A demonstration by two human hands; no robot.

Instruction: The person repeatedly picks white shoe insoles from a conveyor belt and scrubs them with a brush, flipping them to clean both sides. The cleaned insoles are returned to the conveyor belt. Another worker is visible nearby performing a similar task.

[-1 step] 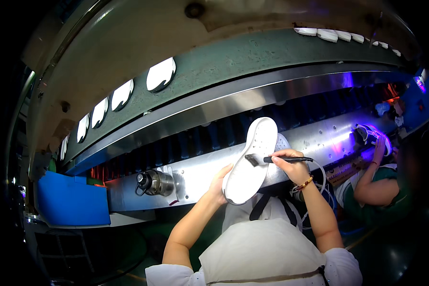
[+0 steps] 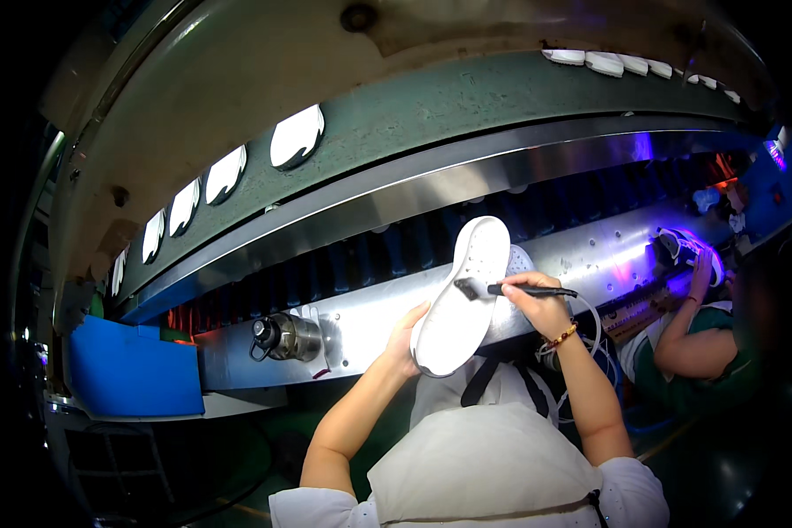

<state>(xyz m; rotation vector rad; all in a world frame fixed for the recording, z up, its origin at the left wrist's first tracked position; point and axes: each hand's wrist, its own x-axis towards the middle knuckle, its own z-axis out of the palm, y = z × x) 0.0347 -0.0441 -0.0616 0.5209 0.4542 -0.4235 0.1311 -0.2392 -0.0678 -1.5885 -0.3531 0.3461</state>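
My left hand (image 2: 402, 344) grips the left edge of a white shoe sole (image 2: 451, 333), fingers mostly hidden beneath it. The sole is tilted, its far end over the metal bench, its near end close to my lap. In my right hand (image 2: 541, 308) is a brush (image 2: 519, 289) with a black handle, held like a pen. Its dark, flat bristle head lies against the middle of the sole's upward face. A pale hose or cable trails from the handle's rear. Behind the sole's right edge, a second white sole (image 2: 521, 259) partly shows.
A dark-capped bottle (image 2: 286, 338) lies on the metal bench (image 2: 370, 327) to the left. Beyond, white soles (image 2: 297, 138) rest on a green conveyor belt (image 2: 431, 101). A blue panel (image 2: 136, 365) stands at left. At right, a co-worker's hand (image 2: 700, 275) holds a shoe under purple light.
The brush head has slid slightly up the sole, toward its far end. The sole has shifted a touch; my left hand keeps its grip.
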